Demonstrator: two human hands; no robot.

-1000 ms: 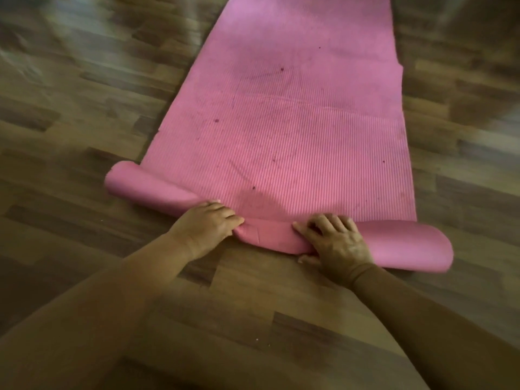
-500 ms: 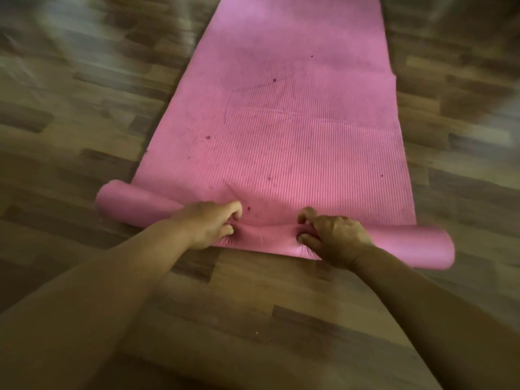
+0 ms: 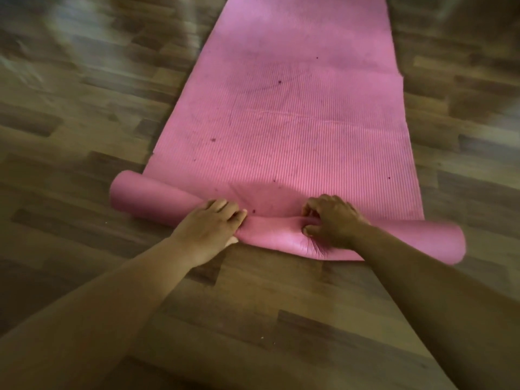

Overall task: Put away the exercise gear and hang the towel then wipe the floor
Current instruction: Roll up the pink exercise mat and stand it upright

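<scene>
Where the view begins, nearest the person: two bare forearms are reaching forward and down over the floor.
Floor (image 3: 253, 319): wood-look planks in mixed light and dark brown are lying smooth and flat, blurring toward the far corners.
Left hand (image 3: 209, 229): it is pressing palm-down on the rolled end, fingers curling over the top and the thumb tucking beneath, clasping the roll.
Right hand (image 3: 332, 220): it is bunching into a fist around the same roll, fingertips digging in and creasing the soft foam.
Roll (image 3: 281, 235): a low cylinder is lying crosswise at the near end of the mat, skin smooth, dimpling and wrinkling between the two hands; its ends are sticking out past both hands.
Mat (image 3: 295, 122): pink foam, finely ribbed along its length, is stretching flat on the floor away from the roll and out of the top of the view.
Marks: small dark specks and faint smudges are dotting the ribbed surface; a shallow crease is crossing it midway.
Writing: none is showing legibly on the mat.
</scene>
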